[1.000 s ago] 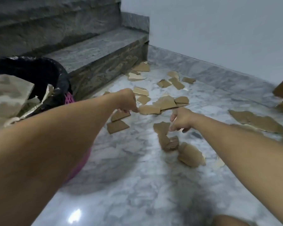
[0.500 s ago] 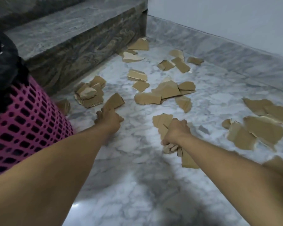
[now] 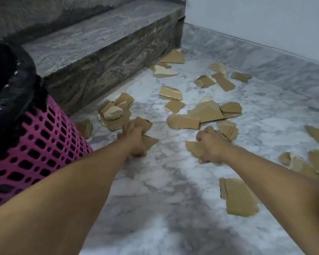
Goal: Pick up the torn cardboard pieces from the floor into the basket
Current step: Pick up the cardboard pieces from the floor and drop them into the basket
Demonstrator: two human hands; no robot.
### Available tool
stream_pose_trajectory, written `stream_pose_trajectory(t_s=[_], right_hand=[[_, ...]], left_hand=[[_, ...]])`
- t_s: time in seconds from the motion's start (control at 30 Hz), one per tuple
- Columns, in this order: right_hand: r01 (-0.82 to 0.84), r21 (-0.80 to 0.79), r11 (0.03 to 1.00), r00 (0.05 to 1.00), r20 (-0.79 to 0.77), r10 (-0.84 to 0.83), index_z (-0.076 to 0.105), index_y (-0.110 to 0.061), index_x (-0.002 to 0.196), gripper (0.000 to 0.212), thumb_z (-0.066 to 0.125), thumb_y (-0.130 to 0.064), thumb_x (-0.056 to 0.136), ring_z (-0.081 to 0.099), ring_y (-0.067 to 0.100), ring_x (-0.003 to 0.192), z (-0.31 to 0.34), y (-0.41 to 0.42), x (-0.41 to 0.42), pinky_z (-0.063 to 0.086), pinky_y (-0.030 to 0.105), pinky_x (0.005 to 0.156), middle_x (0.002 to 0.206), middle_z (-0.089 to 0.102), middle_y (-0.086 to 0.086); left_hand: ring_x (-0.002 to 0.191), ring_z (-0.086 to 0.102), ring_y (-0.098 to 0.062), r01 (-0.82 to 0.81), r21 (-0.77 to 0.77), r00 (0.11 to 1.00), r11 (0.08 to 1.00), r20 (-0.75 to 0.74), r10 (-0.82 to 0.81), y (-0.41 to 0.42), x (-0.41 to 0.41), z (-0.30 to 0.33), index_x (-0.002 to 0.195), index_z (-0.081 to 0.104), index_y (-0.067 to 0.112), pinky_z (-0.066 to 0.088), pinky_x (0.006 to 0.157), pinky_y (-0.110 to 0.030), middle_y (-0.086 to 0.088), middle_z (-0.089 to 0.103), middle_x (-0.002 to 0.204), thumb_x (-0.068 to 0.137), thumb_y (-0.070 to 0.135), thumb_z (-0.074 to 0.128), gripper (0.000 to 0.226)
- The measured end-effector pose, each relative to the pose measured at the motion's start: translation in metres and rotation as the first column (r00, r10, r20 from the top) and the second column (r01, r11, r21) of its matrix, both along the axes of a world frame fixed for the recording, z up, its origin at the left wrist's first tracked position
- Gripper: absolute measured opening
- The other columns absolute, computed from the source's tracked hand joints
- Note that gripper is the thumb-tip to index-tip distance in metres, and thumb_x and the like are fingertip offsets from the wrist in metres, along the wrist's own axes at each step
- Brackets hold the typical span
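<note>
Several torn brown cardboard pieces (image 3: 204, 112) lie scattered over the marble floor. The pink plastic basket (image 3: 35, 144), lined with a black bag (image 3: 9, 78), stands at the left. My left hand (image 3: 134, 139) is closed around cardboard pieces (image 3: 145, 133) low over the floor, just right of the basket. My right hand (image 3: 212, 148) grips a bunch of cardboard pieces (image 3: 194, 148) a little further right. A small heap of pieces (image 3: 114, 113) sits just beyond my left hand. One larger piece (image 3: 238, 197) lies under my right forearm.
A grey stone step (image 3: 99, 45) runs along the far left, behind the basket. The white wall (image 3: 265, 21) and its marble skirting (image 3: 265, 57) close off the far side. More cardboard (image 3: 302, 162) lies at the right edge.
Both hands have closed on cardboard from the floor. The left hand now holds two pieces; the right hand has lifted its bunch slightly. The view has shifted right and down.
</note>
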State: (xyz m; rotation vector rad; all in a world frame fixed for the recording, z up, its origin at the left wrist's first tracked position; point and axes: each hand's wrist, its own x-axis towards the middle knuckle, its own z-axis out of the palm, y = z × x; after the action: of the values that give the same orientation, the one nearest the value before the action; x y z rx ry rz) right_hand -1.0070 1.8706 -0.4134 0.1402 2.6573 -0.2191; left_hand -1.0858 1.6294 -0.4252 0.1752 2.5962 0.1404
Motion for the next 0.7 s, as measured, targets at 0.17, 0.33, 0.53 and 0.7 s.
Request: stream_pose_trajectory(t_s=[0.17, 0.33, 0.53, 0.7], right_hand=[[0.057, -0.049, 0.997, 0.998, -0.002, -0.058, 0.041, -0.018, 0.103, 0.066, 0.09, -0.031, 0.061, 0.05, 0.027, 0.1, 0.007, 0.003, -0.004, 0.042, 0.031, 0.067, 0.113, 0.044, 0.007], [0.124, -0.253, 0.959, 0.992, 0.006, -0.127, 0.048, -0.019, 0.109, 0.054, 0.086, -0.018, 0.07, 0.057, 0.023, 0.098, 0.003, 0.0, -0.01, 0.043, 0.029, 0.067, 0.112, 0.06, 0.005], [0.108, -0.308, 0.945, 0.988, -0.075, -0.137, 0.053, -0.003, 0.125, 0.036, 0.062, -0.015, 0.092, 0.056, 0.029, 0.114, 0.008, -0.024, -0.028, 0.042, 0.028, 0.083, 0.121, 0.059, 0.014], [0.115, -0.309, 0.944, 0.992, -0.019, -0.127, 0.036, 0.0, 0.142, 0.052, 0.055, -0.014, 0.095, 0.047, 0.032, 0.127, 0.02, -0.055, -0.041, 0.043, 0.035, 0.103, 0.139, 0.048, 0.018]], left_hand=[[0.116, 0.048, -0.03, 0.094, 0.02, 0.988, 0.995, -0.127, -0.091, 0.003, -0.003, 0.008, 0.112, 0.061, 0.011, 0.048, 0.086, -0.032, -0.014, 0.047, 0.128, 0.066, 0.028, 0.079, 0.052], [0.11, 0.047, -0.032, 0.235, -0.085, 0.937, 0.968, -0.243, -0.249, 0.003, 0.011, 0.007, 0.11, 0.054, 0.013, 0.043, 0.09, -0.037, -0.011, 0.052, 0.113, 0.088, 0.008, 0.054, 0.023], [0.119, 0.052, -0.031, 0.221, -0.212, 0.872, 0.952, -0.394, -0.29, -0.015, 0.014, 0.0, 0.144, 0.028, 0.009, 0.048, 0.086, -0.034, -0.016, 0.056, 0.126, 0.088, -0.006, 0.047, 0.061], [0.101, 0.064, -0.032, 0.111, -0.308, 0.852, 0.945, -0.461, -0.25, -0.045, 0.017, 0.009, 0.13, 0.042, 0.002, 0.053, 0.078, -0.037, -0.018, 0.063, 0.113, 0.09, -0.008, 0.039, 0.041]])
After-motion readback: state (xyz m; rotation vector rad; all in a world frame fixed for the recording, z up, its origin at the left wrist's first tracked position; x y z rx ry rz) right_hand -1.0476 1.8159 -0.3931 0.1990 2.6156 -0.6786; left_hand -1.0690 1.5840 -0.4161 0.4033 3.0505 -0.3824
